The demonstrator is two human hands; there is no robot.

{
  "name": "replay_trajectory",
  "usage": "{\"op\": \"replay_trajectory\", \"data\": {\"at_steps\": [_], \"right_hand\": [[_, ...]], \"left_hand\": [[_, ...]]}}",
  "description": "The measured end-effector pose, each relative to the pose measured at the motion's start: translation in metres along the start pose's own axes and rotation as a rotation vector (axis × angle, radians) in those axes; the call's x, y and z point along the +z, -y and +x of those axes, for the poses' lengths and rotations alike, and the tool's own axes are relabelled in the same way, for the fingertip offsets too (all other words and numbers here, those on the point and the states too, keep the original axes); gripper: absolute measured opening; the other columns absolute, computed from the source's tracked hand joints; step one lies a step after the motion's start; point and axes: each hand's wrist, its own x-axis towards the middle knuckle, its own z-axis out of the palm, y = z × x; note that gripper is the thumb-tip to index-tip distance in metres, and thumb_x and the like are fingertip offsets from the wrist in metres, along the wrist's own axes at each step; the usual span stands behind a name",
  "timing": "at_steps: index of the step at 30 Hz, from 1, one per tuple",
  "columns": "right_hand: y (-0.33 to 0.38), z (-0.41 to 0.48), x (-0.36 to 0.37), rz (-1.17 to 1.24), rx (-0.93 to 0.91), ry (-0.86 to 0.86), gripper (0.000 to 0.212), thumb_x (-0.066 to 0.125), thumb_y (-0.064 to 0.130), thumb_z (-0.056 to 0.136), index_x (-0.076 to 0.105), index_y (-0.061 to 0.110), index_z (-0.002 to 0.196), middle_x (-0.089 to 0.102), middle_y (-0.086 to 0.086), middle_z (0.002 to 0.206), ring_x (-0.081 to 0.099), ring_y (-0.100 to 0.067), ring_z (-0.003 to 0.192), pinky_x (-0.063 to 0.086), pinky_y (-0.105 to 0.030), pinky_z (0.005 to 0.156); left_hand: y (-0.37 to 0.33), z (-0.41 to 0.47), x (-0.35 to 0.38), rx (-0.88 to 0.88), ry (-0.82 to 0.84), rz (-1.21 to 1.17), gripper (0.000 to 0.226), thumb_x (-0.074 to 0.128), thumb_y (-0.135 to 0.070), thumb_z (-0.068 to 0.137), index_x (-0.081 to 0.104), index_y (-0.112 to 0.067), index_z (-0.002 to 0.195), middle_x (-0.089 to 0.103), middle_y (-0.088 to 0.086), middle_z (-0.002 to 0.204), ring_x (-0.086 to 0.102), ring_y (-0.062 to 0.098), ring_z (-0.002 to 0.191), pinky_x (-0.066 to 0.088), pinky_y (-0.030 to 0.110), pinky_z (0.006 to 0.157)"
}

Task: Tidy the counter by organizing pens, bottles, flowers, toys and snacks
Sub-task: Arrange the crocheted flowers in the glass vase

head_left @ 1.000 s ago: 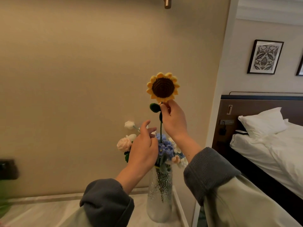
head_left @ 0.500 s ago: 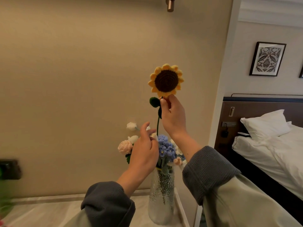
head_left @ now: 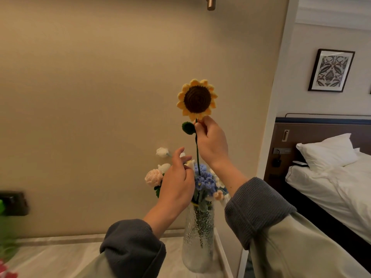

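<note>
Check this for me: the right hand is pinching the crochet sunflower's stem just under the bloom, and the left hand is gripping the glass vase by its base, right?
Not quite. The head view shows the left hand up among the crochet flowers at the mouth of the glass vase, not gripping its base. The rest holds: the right hand pinches the crochet sunflower by its stem just under the bloom.

A pale marble-look counter (head_left: 60, 255) runs along the beige wall. A textured glass vase (head_left: 197, 243) of flowers stands upright on it near its right edge. At the far left edge, blurred green and red things (head_left: 6, 271) show, unidentifiable.
</note>
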Motion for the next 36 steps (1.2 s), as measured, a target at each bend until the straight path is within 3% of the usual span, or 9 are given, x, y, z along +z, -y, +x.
{"op": "replay_trajectory", "data": {"at_steps": [7,10,14,16,18,21,26,32,36], "right_hand": [[-0.033,-0.030,0.008,-0.157,0.204,0.179,0.023,0.044,0.027,0.099,0.051,0.023,0.078,0.059,0.005,0.074,0.055,-0.016,0.068,0.039,-0.033,0.053],[-0.039,-0.036,0.006,-0.230,0.232,0.224,0.024,0.046,0.030,0.098,0.054,0.023,0.076,0.059,0.004,0.070,0.056,-0.015,0.064,0.038,-0.032,0.050],[-0.041,-0.040,0.001,-0.354,0.239,0.246,0.024,0.050,0.034,0.093,0.062,0.022,0.077,0.060,0.005,0.064,0.056,-0.013,0.057,0.037,-0.028,0.047],[-0.042,-0.042,-0.003,-0.411,0.237,0.247,0.024,0.051,0.035,0.092,0.062,0.022,0.075,0.059,0.005,0.062,0.055,-0.013,0.056,0.035,-0.027,0.047],[-0.042,-0.045,-0.005,-0.473,0.245,0.272,0.027,0.052,0.035,0.091,0.060,0.020,0.070,0.058,0.003,0.060,0.056,-0.017,0.056,0.038,-0.028,0.049],[-0.040,-0.052,-0.005,-0.542,0.273,0.304,0.029,0.051,0.035,0.091,0.060,0.019,0.069,0.060,0.003,0.062,0.059,-0.021,0.063,0.049,-0.035,0.063],[-0.038,-0.062,-0.012,-0.581,0.335,0.322,0.025,0.048,0.035,0.091,0.068,0.025,0.080,0.066,0.005,0.071,0.064,-0.022,0.078,0.049,-0.041,0.084],[-0.029,-0.080,-0.020,-0.527,0.336,0.327,0.032,0.041,0.031,0.094,0.073,0.030,0.092,0.071,0.007,0.081,0.064,-0.019,0.084,0.050,-0.041,0.084],[-0.020,-0.099,-0.026,-0.379,0.265,0.188,0.030,0.047,0.024,0.093,0.072,0.033,0.107,0.071,0.007,0.108,0.060,-0.017,0.105,0.049,-0.042,0.089]], "left_hand": [[0.003,-0.001,0.001,-0.017,-0.023,0.003,0.052,0.031,-0.026,0.091,0.015,-0.047,0.136,0.048,-0.012,0.134,0.047,-0.027,0.086,0.038,0.012,0.068],[0.001,-0.001,0.003,0.012,-0.077,-0.009,0.057,0.035,-0.021,0.092,0.014,-0.044,0.140,0.040,-0.013,0.140,0.051,-0.014,0.093,0.039,0.017,0.073],[-0.006,-0.003,0.005,0.088,-0.099,0.013,0.066,0.038,-0.016,0.092,0.009,-0.042,0.145,0.018,-0.020,0.148,0.048,0.006,0.115,0.045,0.030,0.095],[-0.007,-0.004,0.006,0.118,-0.092,0.063,0.064,0.038,-0.016,0.095,0.009,-0.037,0.148,0.011,-0.022,0.150,0.030,0.009,0.136,0.028,0.024,0.109],[-0.007,-0.006,0.006,0.110,-0.090,0.100,0.061,0.037,-0.020,0.098,0.009,-0.031,0.150,0.008,-0.017,0.154,0.012,0.005,0.142,0.012,0.019,0.110],[-0.009,-0.010,0.007,0.095,-0.083,0.078,0.060,0.038,-0.022,0.099,0.008,-0.024,0.151,0.009,-0.011,0.157,0.006,0.001,0.142,0.007,0.018,0.112],[-0.014,-0.022,0.004,0.114,-0.002,-0.034,0.060,0.037,-0.019,0.100,0.007,-0.029,0.151,0.013,-0.014,0.157,0.008,-0.004,0.142,0.010,0.018,0.115],[-0.014,-0.041,0.006,0.102,0.019,-0.167,0.055,0.037,-0.015,0.100,0.019,-0.028,0.151,0.026,-0.015,0.153,0.020,-0.008,0.138,0.020,0.013,0.112],[-0.013,-0.059,0.003,0.128,-0.031,-0.262,0.048,0.037,-0.009,0.099,0.033,-0.028,0.143,0.041,-0.013,0.145,0.034,-0.008,0.132,0.029,0.010,0.107]]}}
